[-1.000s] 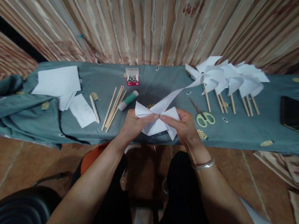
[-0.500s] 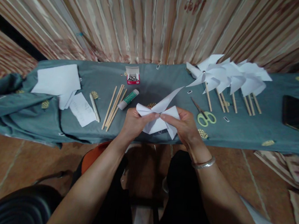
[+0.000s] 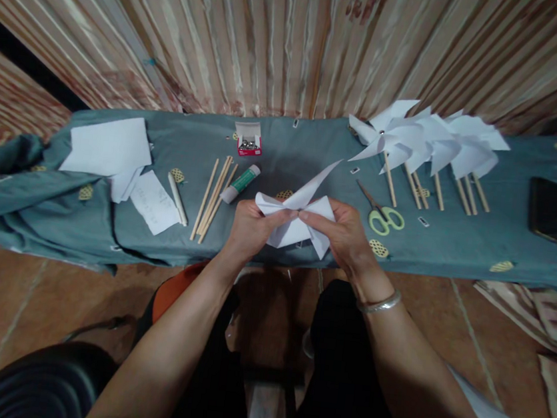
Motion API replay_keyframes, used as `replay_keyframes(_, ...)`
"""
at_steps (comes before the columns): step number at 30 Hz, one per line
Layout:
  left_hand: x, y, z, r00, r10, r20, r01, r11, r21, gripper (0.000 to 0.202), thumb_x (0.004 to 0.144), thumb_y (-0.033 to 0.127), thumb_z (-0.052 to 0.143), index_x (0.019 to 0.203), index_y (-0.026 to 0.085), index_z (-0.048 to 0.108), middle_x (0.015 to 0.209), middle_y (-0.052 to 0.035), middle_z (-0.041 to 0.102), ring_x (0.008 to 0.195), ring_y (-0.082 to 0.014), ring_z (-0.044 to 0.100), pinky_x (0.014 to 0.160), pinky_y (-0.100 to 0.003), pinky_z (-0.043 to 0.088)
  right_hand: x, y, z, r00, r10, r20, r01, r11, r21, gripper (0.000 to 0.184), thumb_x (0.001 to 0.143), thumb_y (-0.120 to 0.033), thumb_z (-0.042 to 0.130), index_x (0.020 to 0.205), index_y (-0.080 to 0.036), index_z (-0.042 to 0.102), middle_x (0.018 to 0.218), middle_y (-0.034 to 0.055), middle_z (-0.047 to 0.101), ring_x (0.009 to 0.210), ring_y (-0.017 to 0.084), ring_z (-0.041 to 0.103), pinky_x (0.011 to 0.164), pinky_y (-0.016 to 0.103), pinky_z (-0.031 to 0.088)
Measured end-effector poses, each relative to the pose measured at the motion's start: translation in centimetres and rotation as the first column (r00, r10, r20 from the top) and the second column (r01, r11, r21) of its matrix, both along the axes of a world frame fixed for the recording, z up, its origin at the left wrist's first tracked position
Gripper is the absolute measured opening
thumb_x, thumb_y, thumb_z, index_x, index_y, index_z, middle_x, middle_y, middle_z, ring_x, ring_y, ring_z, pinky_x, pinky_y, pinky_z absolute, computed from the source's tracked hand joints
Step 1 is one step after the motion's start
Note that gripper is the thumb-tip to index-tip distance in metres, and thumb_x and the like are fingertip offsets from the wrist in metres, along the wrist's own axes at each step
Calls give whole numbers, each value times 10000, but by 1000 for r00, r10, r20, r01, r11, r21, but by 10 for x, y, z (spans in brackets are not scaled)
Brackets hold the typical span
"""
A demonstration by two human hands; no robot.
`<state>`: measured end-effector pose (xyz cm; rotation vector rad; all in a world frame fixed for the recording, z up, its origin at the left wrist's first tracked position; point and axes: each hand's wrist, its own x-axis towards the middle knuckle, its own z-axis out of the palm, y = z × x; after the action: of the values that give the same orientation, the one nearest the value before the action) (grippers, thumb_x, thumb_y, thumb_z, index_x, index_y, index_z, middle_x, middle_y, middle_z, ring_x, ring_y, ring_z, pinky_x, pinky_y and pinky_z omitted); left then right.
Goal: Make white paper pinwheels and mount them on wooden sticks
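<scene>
A white paper pinwheel (image 3: 286,235) with folded blades is held between both hands above the table's front edge. My left hand (image 3: 252,227) grips its left side, thumb pressed near the centre. From the right, my right hand (image 3: 339,233) pinches it, its thumb also at the middle, so the two thumb tips nearly meet there. The fingers behind the paper are hidden. One long pointed blade sticks up toward the back. Beyond the left hand lie a glue stick (image 3: 240,184) and several wooden sticks (image 3: 213,198). Right of the right hand rest green-handled scissors (image 3: 384,220).
Several pinwheels on sticks (image 3: 420,145) lie overlapping at the back right, with a black phone (image 3: 554,212) farther right. A small open box of metal pins (image 3: 249,143) stands behind the glue stick. White paper sheets (image 3: 109,146) and a white pen (image 3: 178,199) lie at left.
Both hands keep their grip on the pinwheel with hardly any movement. The view has shifted very slightly; the things on the table stay in place.
</scene>
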<state>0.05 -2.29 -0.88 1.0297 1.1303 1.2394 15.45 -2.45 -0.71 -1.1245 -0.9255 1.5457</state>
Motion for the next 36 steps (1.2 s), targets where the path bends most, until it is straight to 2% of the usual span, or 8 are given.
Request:
replay_keyframes(7,-1,0,-3,1000,7,-25,-7,1000,17,197,586,275,848,681,134,747,634,-6,709,554,-119,598,551,-226,475,1,1,-4,1000,6,19,-6,1000,12,299,557,-357,875,748,-186,721,641,-23,687,554,118,582,542,252,453)
replay_keyframes(16,-1,0,-5,998,29,-53,-28,1000,8,205,588,282,838,692,131,746,637,-10,710,563,-126,607,559,-231,478,0,0,0,1000,-4,24,4,1000,4,344,522,-379,888,754,-185,723,650,-18,694,553,120,580,534,255,453)
replay_keyframes(28,1,0,-5,997,64,-39,-63,998,21,198,577,280,850,640,135,731,615,-7,689,547,-122,590,553,-236,467,0,0,-3,998,2,64,-2,1000,10,343,556,-415,872,766,-193,717,668,-10,699,564,133,585,543,272,457)
replay_keyframes(36,0,1,-7,996,66,-59,-64,997,34,198,588,287,845,623,135,723,609,-7,688,536,-117,580,524,-224,451,-2,0,0,999,-14,37,14,1000,-1,351,520,-405,889,727,-186,709,635,-21,682,535,112,565,505,243,430)
